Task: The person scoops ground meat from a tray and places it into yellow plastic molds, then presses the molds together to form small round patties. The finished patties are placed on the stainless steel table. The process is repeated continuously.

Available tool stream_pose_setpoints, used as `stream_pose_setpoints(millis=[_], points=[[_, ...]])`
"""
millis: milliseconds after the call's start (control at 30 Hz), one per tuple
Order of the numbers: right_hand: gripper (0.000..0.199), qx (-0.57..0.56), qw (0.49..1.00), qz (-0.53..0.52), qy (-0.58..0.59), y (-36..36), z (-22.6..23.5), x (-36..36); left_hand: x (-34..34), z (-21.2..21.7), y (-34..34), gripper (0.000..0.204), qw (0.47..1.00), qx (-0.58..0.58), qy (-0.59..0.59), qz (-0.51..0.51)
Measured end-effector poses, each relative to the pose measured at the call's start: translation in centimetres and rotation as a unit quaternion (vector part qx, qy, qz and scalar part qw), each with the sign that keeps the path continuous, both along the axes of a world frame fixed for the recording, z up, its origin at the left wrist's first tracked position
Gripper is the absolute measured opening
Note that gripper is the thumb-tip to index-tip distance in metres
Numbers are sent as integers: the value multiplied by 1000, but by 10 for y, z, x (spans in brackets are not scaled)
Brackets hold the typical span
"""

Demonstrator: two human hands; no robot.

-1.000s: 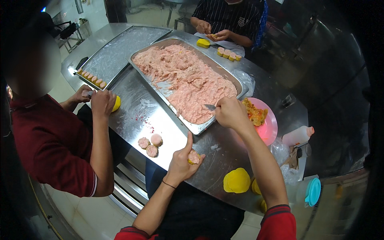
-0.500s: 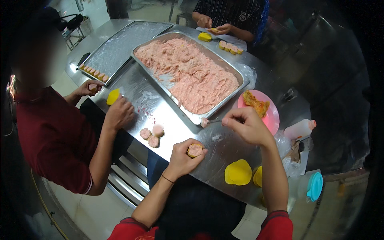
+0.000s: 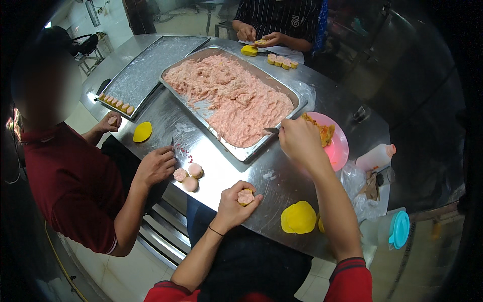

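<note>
My left hand (image 3: 232, 207) is curled round a dumpling (image 3: 245, 197), a yellow wrapper topped with pink minced filling, above the table's near edge. My right hand (image 3: 298, 140) grips a small dark-bladed spreading tool (image 3: 272, 130) by its handle, which the fingers mostly hide. The blade's tip is at the right edge of the pink minced filling (image 3: 231, 95), which fills much of a deep metal pan (image 3: 245, 154). To the right of my left hand lies a stack of round yellow wrappers (image 3: 299, 217); more yellow shows partly behind my right forearm.
A pink plate (image 3: 341, 146) with fried food, a bottle (image 3: 375, 157) and a turquoise-lidded jug (image 3: 399, 229) stand right. Left, a co-worker sits by several dumplings (image 3: 190, 184) and a film-covered tray (image 3: 151, 65). Another co-worker works across the table (image 3: 347, 95).
My right hand has moved farther out, taking the blade from the pan's near corner to the filling. The lump seen on its tip is no longer visible. The left co-worker's hand has come nearer the dumplings.
</note>
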State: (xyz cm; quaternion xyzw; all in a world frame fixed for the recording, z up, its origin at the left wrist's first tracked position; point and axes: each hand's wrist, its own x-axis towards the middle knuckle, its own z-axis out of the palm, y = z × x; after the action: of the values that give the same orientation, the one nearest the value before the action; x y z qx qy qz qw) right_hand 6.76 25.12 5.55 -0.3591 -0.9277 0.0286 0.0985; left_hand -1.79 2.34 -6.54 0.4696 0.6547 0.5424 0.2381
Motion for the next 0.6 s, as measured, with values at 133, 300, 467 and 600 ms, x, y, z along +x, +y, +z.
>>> stream_pose_setpoints(millis=[133,300,467,600], points=[[21,-46,998,5,-31,7,5,-4,-3,0,2,26,1000,6,8,-11],[23,-277,952,81,-99,31,5,11,-4,1,3,25,1000,14,7,-19],[20,-430,882,152,117,17,-7,40,-4,2,2,26,1000,18,-2,-11],[18,-475,857,125,156,-13,1,64,-3,7,2,24,999,7,-45,-4]])
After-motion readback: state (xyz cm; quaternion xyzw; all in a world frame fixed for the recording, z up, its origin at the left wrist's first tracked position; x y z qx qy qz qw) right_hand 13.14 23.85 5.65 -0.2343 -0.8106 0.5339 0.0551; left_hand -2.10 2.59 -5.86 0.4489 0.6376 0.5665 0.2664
